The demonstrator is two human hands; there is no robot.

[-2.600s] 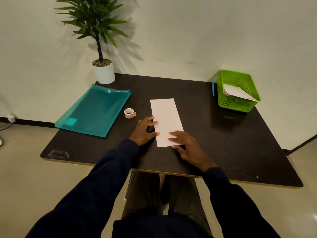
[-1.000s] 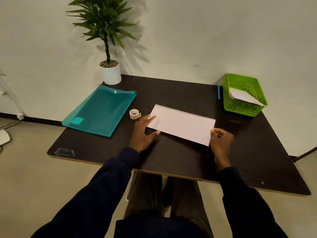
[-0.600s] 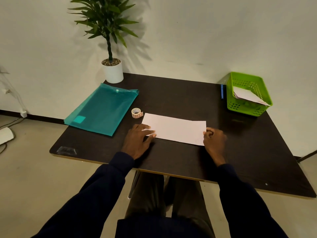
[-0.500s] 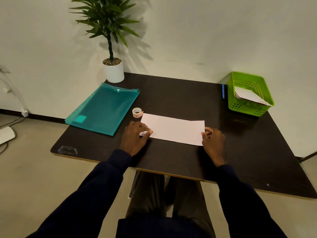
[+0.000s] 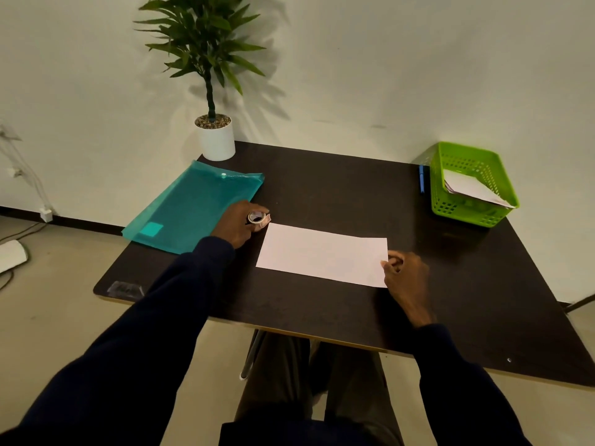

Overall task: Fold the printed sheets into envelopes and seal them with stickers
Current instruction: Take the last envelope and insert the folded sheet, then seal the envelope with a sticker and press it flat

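A folded white sheet [image 5: 322, 254] lies flat and crosswise in the middle of the dark table [image 5: 338, 194]. My left hand [image 5: 238, 223] is off the sheet, just beyond its left end, with its fingers curled round the small sticker roll [image 5: 258, 217]. At the sheet's right end my right hand [image 5: 404, 275] rests with curled fingers that pinch the near right corner. More folded white paper [image 5: 467, 188] sits inside the green basket [image 5: 475, 217] at the far right.
A teal plastic folder [image 5: 193, 207] lies at the left of the table. A potted plant [image 5: 215, 136] stands at the far left corner by the wall. A blue pen [image 5: 421, 182] lies beside the basket. The table's near edge runs just above my knees.
The sheet was turned from lengthwise to crosswise. My left hand then left the sheet's left corner and took hold of the sticker roll. My right hand stays at the right corner.
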